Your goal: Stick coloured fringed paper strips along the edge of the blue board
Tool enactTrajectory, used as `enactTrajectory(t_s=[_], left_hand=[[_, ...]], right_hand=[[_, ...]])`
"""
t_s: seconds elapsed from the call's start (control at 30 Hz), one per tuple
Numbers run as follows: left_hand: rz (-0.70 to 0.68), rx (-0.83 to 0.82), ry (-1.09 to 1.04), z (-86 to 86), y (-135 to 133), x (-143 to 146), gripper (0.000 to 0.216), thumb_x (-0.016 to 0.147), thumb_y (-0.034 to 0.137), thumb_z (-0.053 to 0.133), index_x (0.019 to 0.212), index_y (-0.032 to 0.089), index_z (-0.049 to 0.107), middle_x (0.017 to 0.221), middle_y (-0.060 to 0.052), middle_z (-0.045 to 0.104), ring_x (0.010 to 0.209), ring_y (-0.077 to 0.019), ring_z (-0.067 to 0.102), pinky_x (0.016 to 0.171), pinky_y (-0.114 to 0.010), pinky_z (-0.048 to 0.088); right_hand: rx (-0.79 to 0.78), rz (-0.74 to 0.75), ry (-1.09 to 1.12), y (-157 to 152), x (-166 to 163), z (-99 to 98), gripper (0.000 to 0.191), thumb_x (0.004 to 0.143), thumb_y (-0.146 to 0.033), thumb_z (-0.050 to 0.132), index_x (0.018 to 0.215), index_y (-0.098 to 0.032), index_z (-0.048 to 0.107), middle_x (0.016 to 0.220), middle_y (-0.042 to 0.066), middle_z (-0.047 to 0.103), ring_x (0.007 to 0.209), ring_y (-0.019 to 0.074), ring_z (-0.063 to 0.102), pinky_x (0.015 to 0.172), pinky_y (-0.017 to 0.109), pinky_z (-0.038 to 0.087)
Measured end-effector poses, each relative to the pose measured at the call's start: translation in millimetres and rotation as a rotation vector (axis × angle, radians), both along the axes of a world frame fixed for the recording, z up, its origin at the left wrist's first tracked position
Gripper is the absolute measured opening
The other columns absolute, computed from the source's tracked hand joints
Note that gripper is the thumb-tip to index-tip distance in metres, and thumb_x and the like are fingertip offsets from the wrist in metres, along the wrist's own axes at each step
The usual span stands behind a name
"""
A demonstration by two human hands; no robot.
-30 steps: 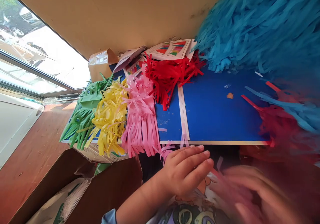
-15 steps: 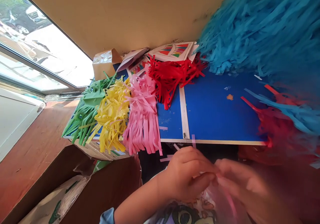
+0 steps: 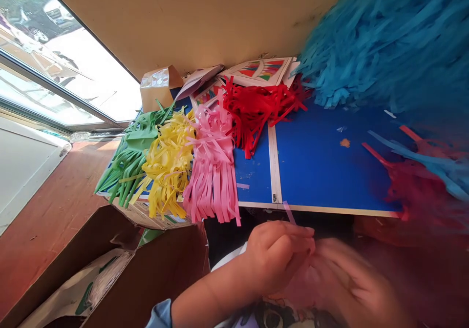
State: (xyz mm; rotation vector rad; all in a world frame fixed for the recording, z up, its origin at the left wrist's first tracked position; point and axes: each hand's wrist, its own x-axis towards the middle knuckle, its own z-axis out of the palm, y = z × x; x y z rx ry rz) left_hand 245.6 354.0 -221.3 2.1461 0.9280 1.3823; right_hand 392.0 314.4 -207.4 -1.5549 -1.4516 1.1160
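Close together in front of my lap, my left hand (image 3: 278, 255) and my right hand (image 3: 353, 274) meet at the fingertips. My left fingers are closed on pink paper strips (image 3: 288, 213), one of which pokes up above the knuckles. More pink shows as a blur between the hands. My right hand is smeared by motion, but its thumb and fingers pinch at the same pink strips. Just beyond, a fringed pink paper bundle (image 3: 212, 181) hangs over the table edge, beside a yellow bundle (image 3: 166, 167) and a green bundle (image 3: 134, 154).
Red paper strips (image 3: 256, 108) lie on the blue table (image 3: 315, 172). A large blue heap of strips (image 3: 370, 50) fills the back right, with a blurred red pile (image 3: 417, 181) below it. Coloured drawings (image 3: 256, 71) lean by the wall. A cardboard box (image 3: 164, 274) stands lower left.
My hands stay together, with my left fingers curled higher around the pink strips. The pink strip hanging below the right fingers has become a blur. The view has shifted slightly.
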Motion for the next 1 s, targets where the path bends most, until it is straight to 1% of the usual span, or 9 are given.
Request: enactTrajectory(t_s=[0.1,0.2,0.33,0.47,0.6,0.7,0.77,0.87,1.0], left_hand=[[0.055,-0.073,-0.027,0.2,-0.5,2.7,0.005,0.083,0.011,0.056,0.081,0.016,0.057,0.08,-0.006,0.071,0.069,-0.0115,0.067,0.065,-0.019,0.055],[0.057,-0.237,-0.068,1.8,-0.5,4.1,0.005,0.081,0.012,0.059,0.081,0.017,0.062,0.073,-0.004,0.07,0.064,-0.0115,0.066,0.062,-0.018,0.054],[-0.028,-0.396,-0.146,5.9,-1.9,3.5,0.012,0.08,0.01,0.058,0.088,0.016,0.066,0.079,-0.005,0.072,0.071,-0.0129,0.067,0.068,-0.02,0.054],[-0.009,-0.444,-0.18,6.2,-6.1,4.5,0.013,0.08,0.016,0.06,0.091,0.015,0.066,0.081,-0.006,0.072,0.073,-0.0143,0.067,0.07,-0.022,0.054],[0.032,-0.398,-0.136,1.9,-8.7,7.4,0.007,0.083,0.02,0.06,0.086,0.017,0.065,0.079,-0.006,0.071,0.072,-0.014,0.068,0.068,-0.021,0.054],[0.057,-0.285,-0.093,-1.4,-7.6,8.2,0.005,0.085,0.019,0.058,0.087,0.018,0.062,0.074,-0.004,0.07,0.068,-0.0128,0.066,0.065,-0.021,0.053],[0.086,-0.171,-0.034,-4.2,-6.5,7.4,0.008,0.086,0.019,0.056,0.093,0.018,0.058,0.07,-0.002,0.069,0.061,-0.012,0.064,0.06,-0.021,0.052],[0.12,0.0,0.087,-10.5,-6.7,4.2,0.014,0.089,0.019,0.049,0.102,0.016,0.051,0.068,-0.003,0.067,0.056,-0.0125,0.062,0.057,-0.024,0.051],[0.064,0.09,0.152,-20.2,-11.8,1.9,0.004,0.089,0.016,0.047,0.091,0.016,0.05,0.074,-0.002,0.069,0.061,-0.0114,0.065,0.064,-0.023,0.051]], right_hand=[[-0.08,-0.053,0.082,-1.5,-7.1,2.3,0.024,0.083,-0.042,0.049,0.078,-0.024,0.065,0.072,0.0,0.059,0.063,0.0116,0.057,0.056,0.017,0.047],[-0.052,-0.097,0.108,0.7,-9.5,3.1,0.022,0.08,-0.042,0.053,0.077,-0.024,0.065,0.075,0.0,0.061,0.066,0.0113,0.057,0.058,0.016,0.047],[-0.007,-0.125,0.078,2.5,-8.7,1.4,0.021,0.079,-0.042,0.056,0.076,-0.024,0.065,0.08,0.002,0.063,0.069,0.0129,0.058,0.06,0.018,0.048],[0.049,-0.1,0.014,0.9,-8.6,-3.6,0.021,0.081,-0.04,0.053,0.075,-0.024,0.066,0.077,0.002,0.064,0.066,0.0132,0.058,0.058,0.019,0.048],[0.134,-0.096,-0.082,-1.3,-7.0,-9.3,0.015,0.08,-0.035,0.054,0.076,-0.025,0.064,0.078,0.0,0.064,0.069,0.0132,0.06,0.063,0.02,0.049],[0.212,-0.112,-0.129,-0.9,-3.3,-9.1,0.011,0.079,-0.033,0.055,0.079,-0.024,0.063,0.08,0.001,0.064,0.071,0.0145,0.06,0.065,0.022,0.05],[0.272,-0.098,-0.131,1.9,0.3,-7.0,0.011,0.08,-0.031,0.055,0.082,-0.024,0.063,0.082,0.002,0.063,0.073,0.0144,0.06,0.063,0.021,0.05],[0.354,0.012,-0.134,10.2,6.4,-3.3,0.01,0.083,-0.026,0.053,0.082,-0.024,0.063,0.08,0.001,0.062,0.068,0.0119,0.06,0.057,0.017,0.049],[0.48,0.157,-0.327,21.7,11.0,3.9,0.022,0.088,-0.024,0.044,0.072,-0.023,0.061,0.068,-0.001,0.06,0.059,0.0092,0.059,0.056,0.016,0.048]])
